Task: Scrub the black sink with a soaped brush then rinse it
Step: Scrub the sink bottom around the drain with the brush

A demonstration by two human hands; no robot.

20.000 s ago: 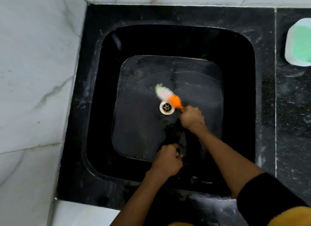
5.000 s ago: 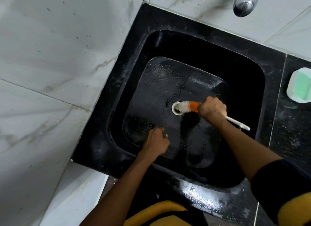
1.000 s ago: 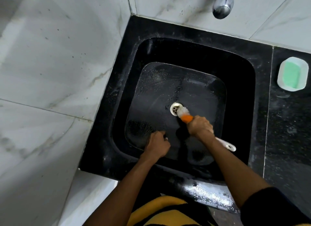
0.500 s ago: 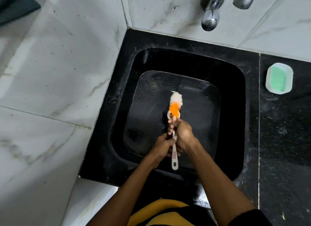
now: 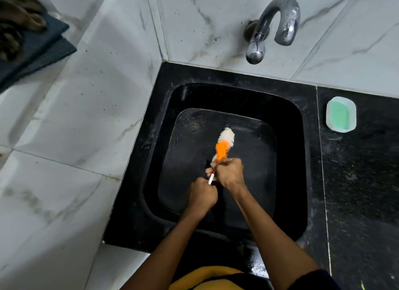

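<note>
Now w/ brush held over sink floor, long axis running away from person, bristles beyond right hand gripping its neck, left hand nearer body, fingers curled at handle end, grip unclear.

We are logging 2 items. Black sink: square basin with rounded corners, sitting in a black stone counter in a corner of white marble tiles, its flat floor showing specks. Brush: orange and white bristles, thin white handle, pointing away from us above the basin's middle.
</note>
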